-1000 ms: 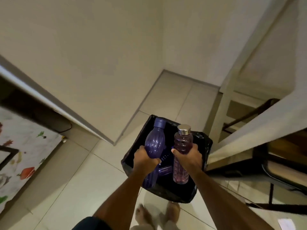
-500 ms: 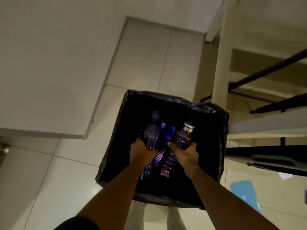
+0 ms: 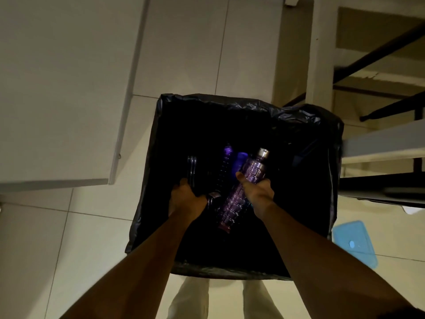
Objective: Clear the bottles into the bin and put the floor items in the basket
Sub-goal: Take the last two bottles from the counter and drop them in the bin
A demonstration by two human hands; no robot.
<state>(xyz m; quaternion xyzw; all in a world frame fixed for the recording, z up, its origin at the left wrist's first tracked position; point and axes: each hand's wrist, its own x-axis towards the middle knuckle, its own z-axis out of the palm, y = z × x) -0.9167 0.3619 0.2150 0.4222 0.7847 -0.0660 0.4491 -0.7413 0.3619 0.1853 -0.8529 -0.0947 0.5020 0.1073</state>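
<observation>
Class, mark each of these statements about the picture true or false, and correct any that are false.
1. The right hand grips a ribbed purple bottle with a silver cap. True.
2. The bin is lined with a white bag. False: the liner is black.
3. Both hands are inside the bin's opening. True.
4. A blue lid lies on the floor to the left of the bin. False: it lies to the right.
5. The left hand holds a dark bottle. True.
</observation>
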